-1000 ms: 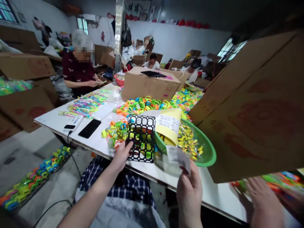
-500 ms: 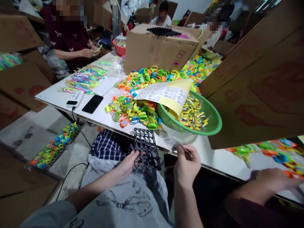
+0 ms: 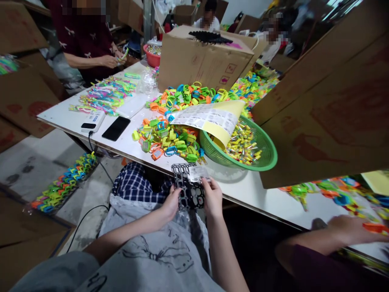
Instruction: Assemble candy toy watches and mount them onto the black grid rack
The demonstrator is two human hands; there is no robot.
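Observation:
My left hand (image 3: pixel 172 201) grips the lower left edge of a black plastic grid tray (image 3: pixel 183 195), held tilted over my lap at the table's edge. A white printed sticker label (image 3: pixel 198 173) lies over the upper right part of the grid. My right hand (image 3: pixel 212 195) pinches the label's right end between thumb and fingers; whether the label is stuck to the grid I cannot tell. On the table just beyond is a heap of colourful toy watches (image 3: pixel 170 140). A sheet of printed labels with yellow backing (image 3: pixel 212 117) rests across the heap and a green basket (image 3: pixel 267 162).
Small yellow wrapped pieces (image 3: pixel 243 146) fill the basket. A phone (image 3: pixel 116 128) and a white power bank (image 3: pixel 92 122) lie left on the table (image 3: pixel 67 121). Cardboard boxes (image 3: pixel 200 61) stand behind and at right (image 3: pixel 328 121). A co-worker's arm (image 3: pixel 337 233) reaches in at right.
My right hand has moved left with the label, from beside the table edge onto the black grid. My left hand still holds the grid. The view has shifted slightly.

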